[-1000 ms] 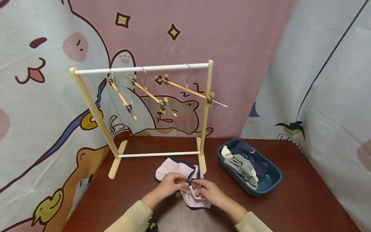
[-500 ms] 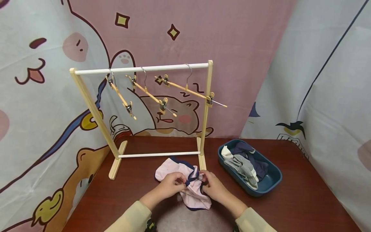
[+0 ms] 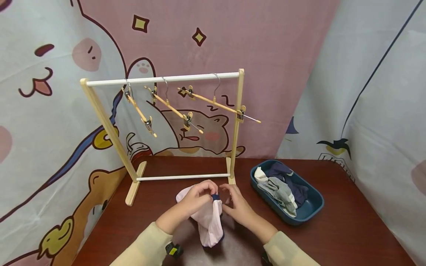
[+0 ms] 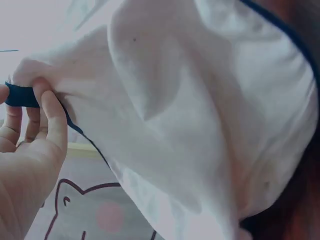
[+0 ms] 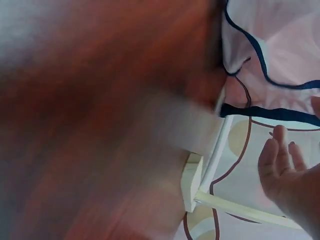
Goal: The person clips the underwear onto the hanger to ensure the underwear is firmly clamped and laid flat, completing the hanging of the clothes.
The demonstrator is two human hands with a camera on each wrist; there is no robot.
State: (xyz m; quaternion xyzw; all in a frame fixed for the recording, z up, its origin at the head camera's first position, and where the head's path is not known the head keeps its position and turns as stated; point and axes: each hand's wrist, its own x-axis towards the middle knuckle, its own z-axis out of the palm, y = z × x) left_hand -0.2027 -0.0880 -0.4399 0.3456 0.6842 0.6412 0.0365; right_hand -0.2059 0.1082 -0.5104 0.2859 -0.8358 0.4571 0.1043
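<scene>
A small pink garment (image 3: 210, 225) with navy edging hangs from my left hand (image 3: 190, 197), its lower end near the table. In the left wrist view, that hand (image 4: 35, 132) pinches the garment's navy band between thumb and fingers; the pale cloth (image 4: 165, 125) fills much of this view. To the right of the garment is my right hand (image 3: 239, 207), fingers loosely bent and holding nothing. The right wrist view shows this hand (image 5: 287, 170) just off the navy band (image 5: 285, 114), with a small gap between them.
Behind the hands stands a wooden rack (image 3: 113, 135) with a white top rail (image 3: 189, 78). On it hang three clip hangers (image 3: 173, 107). A blue basin (image 3: 313, 210) with grey, white and navy clothes (image 3: 281, 194) sits at the right on the brown table (image 3: 352, 221).
My left hand has raised the garment's navy band, and the cloth now hangs down instead of lying spread. My right hand has come off the garment and moved slightly up.
</scene>
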